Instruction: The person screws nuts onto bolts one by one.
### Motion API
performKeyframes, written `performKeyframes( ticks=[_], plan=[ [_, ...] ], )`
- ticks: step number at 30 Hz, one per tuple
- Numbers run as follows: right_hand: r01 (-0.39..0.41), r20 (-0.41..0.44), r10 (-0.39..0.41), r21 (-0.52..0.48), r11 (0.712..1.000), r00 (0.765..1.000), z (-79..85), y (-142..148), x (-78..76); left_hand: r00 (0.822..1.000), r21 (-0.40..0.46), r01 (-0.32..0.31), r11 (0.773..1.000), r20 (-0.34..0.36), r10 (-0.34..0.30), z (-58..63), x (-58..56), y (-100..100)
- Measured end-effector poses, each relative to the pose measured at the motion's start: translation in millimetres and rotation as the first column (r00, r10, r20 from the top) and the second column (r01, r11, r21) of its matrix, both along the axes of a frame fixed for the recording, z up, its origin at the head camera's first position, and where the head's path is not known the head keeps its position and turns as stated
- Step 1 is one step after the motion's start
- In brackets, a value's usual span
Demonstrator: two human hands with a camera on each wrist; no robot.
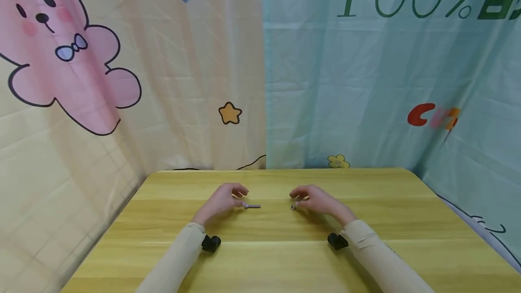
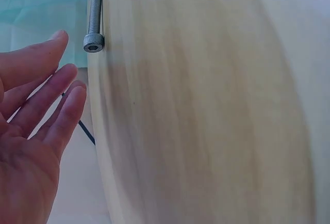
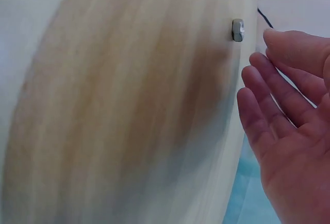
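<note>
We've got our L grip [image 1: 224,197] and R grip [image 1: 314,197] facing each other, well apart, over the wood-look surface [image 1: 260,263]. L grip: fingers spread a bit & loosely bent, thumb apart from fingers. Just beyond the thumb tip lies the bolt [image 1: 253,206], flat on the surface, head end twd the L grip, threaded end pointing R. In the L wrist view we see a gap btwn thumb & bolt, plus the hex hole in its round head.

R grip: same sort of pose, fingers relaxed & slightly parted, thumb apart from them. The nut [image 3: 237,30] sits on the surface just off the R thumb tip, w/ a small gap in the R wrist view. It's R of the bolt, w/ bare wood btwn the two.

Both arms come in from the near edge in beige sleeves [image 1: 172,257], w/ a small black device [image 1: 211,243] at each cuff. Behind the surface we see a cream curtain [image 1: 195,71] on the L w/ a pink bear & orange star, and a pale blue curtain [image 1: 346,71] on the R w/ "100%" in green.
</note>
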State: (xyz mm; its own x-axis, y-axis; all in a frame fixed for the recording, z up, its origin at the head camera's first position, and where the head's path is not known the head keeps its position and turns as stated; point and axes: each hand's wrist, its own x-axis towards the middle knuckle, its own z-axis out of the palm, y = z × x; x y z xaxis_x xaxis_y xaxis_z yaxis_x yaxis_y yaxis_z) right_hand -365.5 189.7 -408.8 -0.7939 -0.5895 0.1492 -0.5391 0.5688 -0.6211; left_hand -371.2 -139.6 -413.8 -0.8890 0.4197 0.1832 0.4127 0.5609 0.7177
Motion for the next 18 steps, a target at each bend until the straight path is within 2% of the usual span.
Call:
performKeyframes(
  ticks=[4, 10, 18],
  plan=[
    [0.013, 0.044, -0.013, 0.012, 1.000, 0.999, -2.7, 0.5, 0.2, 0.999, 0.014, 0.028, 1.000, 0.045, -0.028, -0.8, -0.9, 1.7],
    [-0.013, 0.081, 0.017, -0.044, 0.999, 0.997, -6.1, 0.8, -0.2, 0.993, 0.038, 0.049, 0.998, 0.104, -0.053, -4.3, -4.4, 1.8],
    [-0.012, 0.148, 0.027, -0.101, 0.995, 0.989, -6.5, 1.2, -2.7, 0.991, 0.055, 0.071, 0.996, 0.110, -0.076, -6.8, -9.0, 3.5]
  ],
)
